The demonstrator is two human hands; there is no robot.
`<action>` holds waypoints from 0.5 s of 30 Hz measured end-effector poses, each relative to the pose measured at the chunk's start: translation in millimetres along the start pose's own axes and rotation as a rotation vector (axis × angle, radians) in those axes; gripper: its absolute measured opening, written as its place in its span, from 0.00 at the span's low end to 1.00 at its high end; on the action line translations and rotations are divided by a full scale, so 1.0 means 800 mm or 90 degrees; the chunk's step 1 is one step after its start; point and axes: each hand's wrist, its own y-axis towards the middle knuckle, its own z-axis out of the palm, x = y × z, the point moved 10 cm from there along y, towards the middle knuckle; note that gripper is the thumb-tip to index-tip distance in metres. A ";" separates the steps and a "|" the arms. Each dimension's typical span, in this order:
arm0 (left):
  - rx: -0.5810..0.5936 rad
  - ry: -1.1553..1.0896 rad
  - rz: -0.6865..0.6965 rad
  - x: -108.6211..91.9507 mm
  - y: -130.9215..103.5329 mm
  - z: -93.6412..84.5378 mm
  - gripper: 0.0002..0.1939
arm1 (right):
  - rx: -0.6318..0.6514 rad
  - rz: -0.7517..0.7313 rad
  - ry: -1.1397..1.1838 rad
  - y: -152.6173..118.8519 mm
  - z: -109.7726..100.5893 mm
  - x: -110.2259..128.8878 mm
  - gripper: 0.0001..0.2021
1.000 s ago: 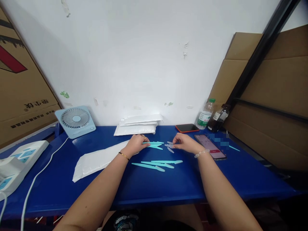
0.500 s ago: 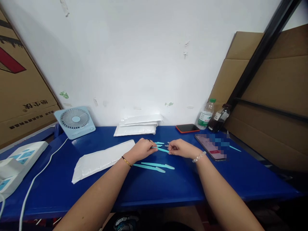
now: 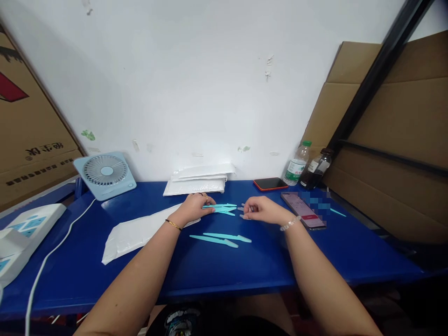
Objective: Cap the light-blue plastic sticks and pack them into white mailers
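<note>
My left hand [image 3: 196, 208] has its thumb and fingers closed round the handle end of a turquoise eyebrow razor [image 3: 224, 206], beside the white padded mailer. More turquoise razors [image 3: 228, 211] lie crossed under that one, partly hidden by the hand. Facing it from the right, my right hand [image 3: 261, 210] is low over the table, thumb and curled fingers apart. Small translucent pieces [image 3: 241, 208], which look like blade covers, lie at its fingertips. Nearer the front, two turquoise razors [image 3: 220, 240] rest side by side, pointing left and right.
A white padded mailer [image 3: 135, 235] lies left on the blue table [image 3: 224, 275]; more mailers [image 3: 194, 186] are stacked by the wall. A fan [image 3: 107, 172] and power strip [image 3: 31, 233] stand left. Two phones [image 3: 270, 184], bottles [image 3: 297, 163] and another razor [image 3: 338, 212] are at right.
The razor stretched between both hands has come down onto the other razors, the left hand still at its handle. My right hand has let go of its tip, and the hands are farther apart.
</note>
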 end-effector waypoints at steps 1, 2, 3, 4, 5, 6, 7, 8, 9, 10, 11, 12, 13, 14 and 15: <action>-0.004 -0.005 0.001 -0.003 0.000 0.000 0.17 | 0.056 -0.021 0.002 -0.002 0.015 0.011 0.14; -0.007 -0.015 -0.001 -0.006 -0.001 0.000 0.17 | 0.111 -0.035 -0.005 -0.004 0.031 0.020 0.15; -0.007 -0.027 -0.004 -0.009 -0.002 0.000 0.18 | 0.158 -0.043 -0.022 -0.006 0.045 0.026 0.14; -0.001 -0.041 -0.002 -0.012 -0.003 0.002 0.18 | 0.192 -0.043 -0.044 -0.008 0.057 0.031 0.13; 0.010 -0.053 0.008 -0.018 -0.004 0.004 0.18 | 0.210 -0.040 -0.068 -0.008 0.065 0.033 0.11; 0.027 -0.062 0.024 -0.025 -0.005 0.008 0.18 | 0.213 -0.036 -0.088 -0.006 0.069 0.034 0.08; 0.046 -0.066 0.045 -0.034 -0.007 0.012 0.18 | 0.203 -0.033 -0.103 -0.004 0.070 0.034 0.05; 0.066 -0.062 0.069 -0.043 -0.008 0.017 0.18 | 0.179 -0.034 -0.114 -0.001 0.067 0.035 0.04; 0.083 -0.052 0.093 -0.052 -0.009 0.021 0.18 | 0.144 -0.039 -0.122 0.002 0.061 0.037 0.03; 0.094 -0.035 0.113 -0.059 -0.009 0.025 0.18 | 0.101 -0.049 -0.126 0.005 0.052 0.039 0.03; 0.097 -0.010 0.128 -0.066 -0.009 0.027 0.18 | 0.054 -0.060 -0.127 0.006 0.042 0.042 0.03; 0.091 0.018 0.139 -0.071 -0.008 0.028 0.19 | 0.011 -0.071 -0.124 0.007 0.031 0.044 0.03; 0.075 0.047 0.146 -0.074 -0.006 0.026 0.19 | -0.027 -0.080 -0.119 0.006 0.022 0.047 0.03; 0.054 0.073 0.150 -0.076 -0.005 0.023 0.20 | -0.054 -0.087 -0.111 0.005 0.014 0.048 0.04; 0.030 0.094 0.151 -0.077 -0.003 0.018 0.20 | -0.073 -0.092 -0.104 0.004 0.008 0.049 0.04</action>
